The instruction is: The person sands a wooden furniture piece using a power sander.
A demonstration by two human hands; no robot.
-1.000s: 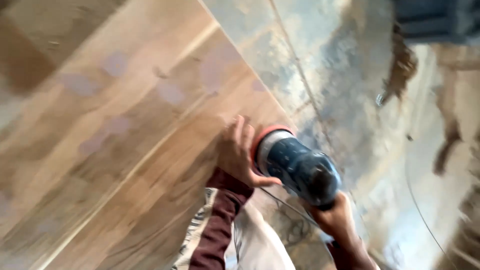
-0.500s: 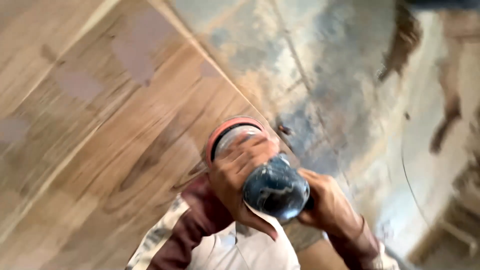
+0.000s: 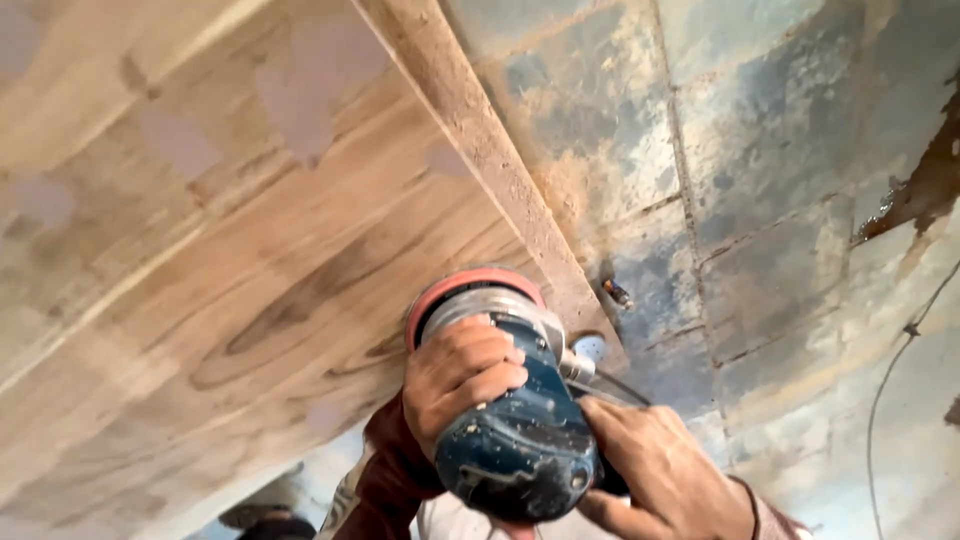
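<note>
Dusty grey floor tiles (image 3: 760,200) run beside a broad wooden panel (image 3: 230,280) with pale filler patches (its brown grain shows plainly). On the panel near its edge sits a blue sander (image 3: 500,400) with a red pad rim. Left hand (image 3: 455,375) is closed over the sander's top; right hand (image 3: 650,475) grips its rear. A thin cable (image 3: 890,380) trails across the floor.

light: soft, even daylight, source unclear | shadows: faint, under the sander (image 3: 505,400) | glare: pale patch on floor (image 3: 900,470) lower right | focus: centre fairly sharp, wood panel (image 3: 200,250) smeared toward left edge, perhaps motion blur
</note>
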